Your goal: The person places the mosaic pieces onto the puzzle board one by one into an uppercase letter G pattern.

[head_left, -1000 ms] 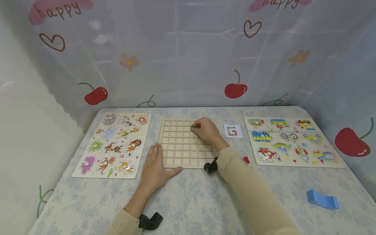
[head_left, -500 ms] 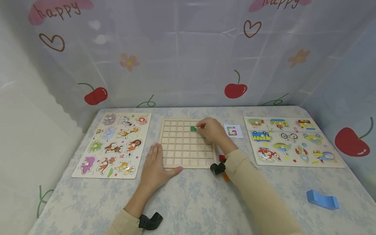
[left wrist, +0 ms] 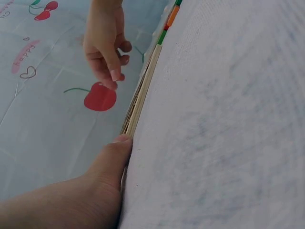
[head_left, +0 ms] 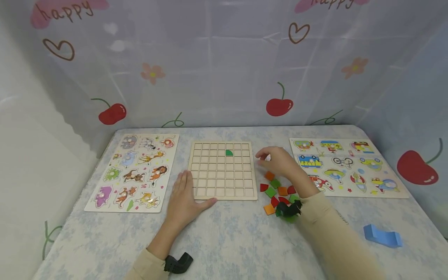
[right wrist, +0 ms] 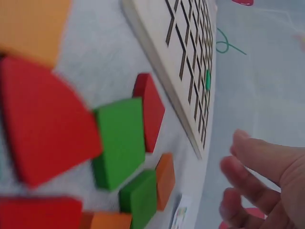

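Observation:
A wooden grid board (head_left: pixel 224 199) lies in the middle of the table. One green quarter-round tile (head_left: pixel 229 153) sits in a cell of its upper part. My left hand (head_left: pixel 183 204) rests at the board's lower left corner, fingers straight along the left side and thumb along the front edge. To the right of the board my right hand (head_left: pixel 278 160) hovers with loosely bent fingers, nothing between them. In the right wrist view the right hand (right wrist: pixel 262 181) is above the loose tiles. Red quarter-round tiles (right wrist: pixel 47 124), green square tiles (right wrist: pixel 121 140) and orange squares (head_left: pixel 269 175) lie below it.
A small pattern card (right wrist: pixel 179 214) is mostly hidden behind the right hand in the head view. An animal puzzle board (head_left: pixel 140 206) lies at left, a vehicle puzzle board (head_left: pixel 378 155) at right. A blue curved block (head_left: pixel 383 236) sits near the front right.
My right hand has let go of the green quarter-round tile in its cell and moved right, off the board, uncovering the loose tiles. The left hand keeps its place.

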`<state>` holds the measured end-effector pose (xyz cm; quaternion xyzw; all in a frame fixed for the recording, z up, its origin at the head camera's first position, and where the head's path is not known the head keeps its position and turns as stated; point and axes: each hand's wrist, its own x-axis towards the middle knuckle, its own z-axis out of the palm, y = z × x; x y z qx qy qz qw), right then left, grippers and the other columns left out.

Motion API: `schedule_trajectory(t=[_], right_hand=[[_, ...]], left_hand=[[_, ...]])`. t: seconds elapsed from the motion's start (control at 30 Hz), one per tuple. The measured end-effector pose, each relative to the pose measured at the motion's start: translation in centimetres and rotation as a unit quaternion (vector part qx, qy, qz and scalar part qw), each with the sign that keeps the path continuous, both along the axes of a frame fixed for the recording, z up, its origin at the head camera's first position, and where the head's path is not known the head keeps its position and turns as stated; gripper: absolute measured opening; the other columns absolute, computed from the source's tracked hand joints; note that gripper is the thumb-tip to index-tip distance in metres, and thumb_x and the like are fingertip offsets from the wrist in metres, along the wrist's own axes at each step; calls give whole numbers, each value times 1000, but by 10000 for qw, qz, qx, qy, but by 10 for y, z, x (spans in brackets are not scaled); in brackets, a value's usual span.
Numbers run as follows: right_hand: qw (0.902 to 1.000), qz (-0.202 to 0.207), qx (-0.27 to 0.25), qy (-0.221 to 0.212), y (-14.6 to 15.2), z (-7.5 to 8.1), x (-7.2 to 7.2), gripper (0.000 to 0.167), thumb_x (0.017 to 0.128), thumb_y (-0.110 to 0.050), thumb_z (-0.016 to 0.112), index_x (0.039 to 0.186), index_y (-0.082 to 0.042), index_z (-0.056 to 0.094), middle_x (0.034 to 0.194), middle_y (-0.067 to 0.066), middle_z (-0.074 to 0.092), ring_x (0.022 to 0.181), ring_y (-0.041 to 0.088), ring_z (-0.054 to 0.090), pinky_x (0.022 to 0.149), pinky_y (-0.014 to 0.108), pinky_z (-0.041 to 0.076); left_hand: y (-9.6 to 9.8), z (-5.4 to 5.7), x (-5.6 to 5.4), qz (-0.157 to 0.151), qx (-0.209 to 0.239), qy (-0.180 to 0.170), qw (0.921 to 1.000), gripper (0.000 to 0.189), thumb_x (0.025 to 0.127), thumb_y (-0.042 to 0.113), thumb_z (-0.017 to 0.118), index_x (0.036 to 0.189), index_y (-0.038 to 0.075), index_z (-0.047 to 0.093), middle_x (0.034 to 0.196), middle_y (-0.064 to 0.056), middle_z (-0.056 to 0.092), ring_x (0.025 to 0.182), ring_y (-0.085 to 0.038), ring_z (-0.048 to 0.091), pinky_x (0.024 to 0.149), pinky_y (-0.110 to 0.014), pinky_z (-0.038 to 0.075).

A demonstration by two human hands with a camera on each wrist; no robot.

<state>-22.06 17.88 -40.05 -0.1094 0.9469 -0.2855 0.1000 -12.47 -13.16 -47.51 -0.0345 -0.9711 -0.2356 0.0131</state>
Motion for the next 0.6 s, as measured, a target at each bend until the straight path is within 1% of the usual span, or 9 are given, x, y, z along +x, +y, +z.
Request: schedule_trajectory(t=[0.1,0.2,0.3,0.43,0.6], right_hand=[[9992,33,319,-252,9,-1,9,26,95,-23,67,119,-13,69,107,5,67,92,22,58,80,36,54],[9974,64,572,-429,16,-3,17,30,94,-26,69,119,-12,69,106,6,67,88,21,59,74,33,54],[9963,77,750,-416,23,-6,23,34,90,-32,73,117,-12,69,106,6,68,83,20,59,70,31,53],[9964,63,797,-270,29,-13,28,35,87,-36,77,110,-11,71,106,6,70,86,19,60,74,35,53],[9973,-40,651,-326,32,-17,30,34,87,-34,77,110,-10,71,106,5,70,90,21,60,76,36,53]], left_hand=[[-1,0,0,0,-17,-10,10000,133,72,80,65,157,-4,9,166,-20,8,156,-33,4,127,-49,11],[-1,0,0,-13,-28,-3,10000,132,72,80,65,157,-4,9,166,-21,8,156,-34,4,127,-49,11],[0,0,1,-24,-16,14,10000,132,72,80,66,157,-5,9,166,-21,8,156,-34,5,127,-49,11],[0,1,1,-19,1,0,10000,132,72,80,66,157,-5,9,166,-21,8,156,-34,4,127,-49,10],[0,1,1,-7,-14,-7,10000,132,72,79,66,157,-5,10,166,-21,8,156,-34,5,127,-49,11]])
